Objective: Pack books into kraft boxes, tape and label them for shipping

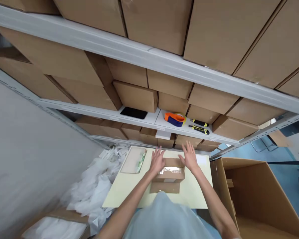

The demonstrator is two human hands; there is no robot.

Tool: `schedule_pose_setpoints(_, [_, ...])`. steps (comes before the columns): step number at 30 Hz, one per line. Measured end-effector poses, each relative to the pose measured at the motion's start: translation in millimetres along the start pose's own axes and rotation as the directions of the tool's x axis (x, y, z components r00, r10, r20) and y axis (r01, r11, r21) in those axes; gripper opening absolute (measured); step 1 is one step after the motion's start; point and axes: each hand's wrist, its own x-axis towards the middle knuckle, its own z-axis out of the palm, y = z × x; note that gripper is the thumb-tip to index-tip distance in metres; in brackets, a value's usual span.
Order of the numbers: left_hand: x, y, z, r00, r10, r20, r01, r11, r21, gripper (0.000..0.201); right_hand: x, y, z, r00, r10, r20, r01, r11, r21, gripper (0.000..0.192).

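A small cardboard box sits on the pale yellow tabletop in front of me, with shiny clear tape across its top and flaps spread at the near and far sides. At its left far corner is my left hand, fingers stretched forward, touching or just above the cardboard. My right hand is by the right far corner, fingers spread, the thumb close to the far flap. Neither hand grips anything. To the left of the box lies a flat clear packet with a green printed edge.
On the shelf ahead rest a black phone-like slab, an orange and blue tape dispenser and yellow-black box cutters. Brown cartons fill the shelves. White plastic wrapping heaps at left; a large open carton stands at right.
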Motion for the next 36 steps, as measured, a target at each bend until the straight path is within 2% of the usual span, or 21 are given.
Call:
schedule_pose_setpoints(2, [49.9,36.0,-20.7,0.989,0.076,-0.129,-0.082,0.996,-0.043,0.058,64.0,-19.8,-41.1,0.988,-0.103,-0.115,0.101,0.995,-0.018,0.068])
schedule_pose_setpoints(4, [94.7,73.5,-45.5,0.955,0.126,-0.269,-0.156,0.983,-0.096,0.058,119.4,-44.8,-73.7,0.979,-0.154,-0.134,0.146,0.987,-0.069,0.068])
schedule_pose_setpoints(5, [112.0,90.2,-57.9,0.933,0.145,-0.329,-0.194,0.974,-0.120,0.057,141.4,-57.0,-84.7,0.985,-0.133,-0.111,0.122,0.987,-0.102,0.065])
schedule_pose_setpoints(7, [133.0,115.1,-78.7,0.893,0.187,-0.409,-0.265,0.953,-0.145,0.058,173.2,-77.0,-96.1,1.000,-0.013,0.000,0.013,0.985,-0.172,0.057])
schedule_pose_setpoints(9, [136.4,126.9,-90.1,0.865,0.195,-0.462,-0.293,0.944,-0.150,0.057,191.4,-88.3,-97.7,0.997,0.057,0.054,-0.045,0.978,-0.206,0.055])
schedule_pose_setpoints(11, [126.8,127.5,-91.6,0.857,0.173,-0.485,-0.280,0.947,-0.158,0.055,201.0,-91.2,-96.9,0.994,0.080,0.081,-0.061,0.976,-0.211,0.053])
schedule_pose_setpoints(15, [91.1,113.7,-79.6,0.897,0.075,-0.436,-0.188,0.957,-0.221,0.051,202.5,-81.9,-101.4,0.988,0.076,0.133,-0.048,0.978,-0.203,0.048])
schedule_pose_setpoints(18, [54.6,103.1,-72.7,0.919,0.016,-0.394,-0.145,0.943,-0.300,0.045,173.9,-69.7,-97.5,0.995,0.037,0.096,-0.026,0.993,-0.115,0.050])
schedule_pose_setpoints(20, [22.2,99.3,-71.1,0.920,-0.012,-0.393,-0.144,0.919,-0.366,0.038,132.7,-61.7,-84.5,0.999,0.003,0.043,-0.008,0.993,0.117,0.050])
schedule_pose_setpoints(21, [4.0,99.0,-70.8,0.920,-0.025,-0.392,-0.146,0.905,-0.400,0.034,106.1,-58.7,-75.5,1.000,-0.008,0.025,0.000,0.959,0.282,0.050])
schedule_pose_setpoints(22, [-14.7,99.8,-70.7,0.921,-0.038,-0.387,-0.146,0.889,-0.434,0.030,77.1,-57.0,-65.6,0.999,-0.019,0.032,0.003,0.894,0.448,0.050])
schedule_pose_setpoints(24, [-50.6,103.9,-70.2,0.932,-0.058,-0.357,-0.133,0.863,-0.487,0.026,17.7,-58.6,-46.3,0.996,-0.045,0.079,-0.024,0.707,0.706,0.053])
schedule_pose_setpoints(26, [-80.3,108.7,-68.2,0.947,-0.082,-0.310,-0.092,0.857,-0.507,0.026,-33.3,-66.6,-30.8,0.991,-0.032,0.126,-0.088,0.550,0.830,0.057])
schedule_pose_setpoints(28, [-102.3,111.6,-63.9,0.960,-0.112,-0.257,-0.034,0.864,-0.502,0.029,-68.2,-77.1,-19.9,0.986,0.017,0.168,-0.156,0.467,0.870,0.064])
schedule_pose_setpoints(31, [-124.3,110.5,-56.1,0.972,-0.140,-0.190,0.032,0.875,-0.482,0.033,-92.0,-88.2,-10.4,0.976,0.083,0.203,-0.219,0.422,0.880,0.073])
schedule_pose_setpoints(36, [-141.5,105.3,-57.7,0.987,-0.103,-0.126,0.030,0.878,-0.477,0.027,-99.0,-90.2,-4.0,0.956,0.127,0.264,-0.293,0.366,0.883,0.074])
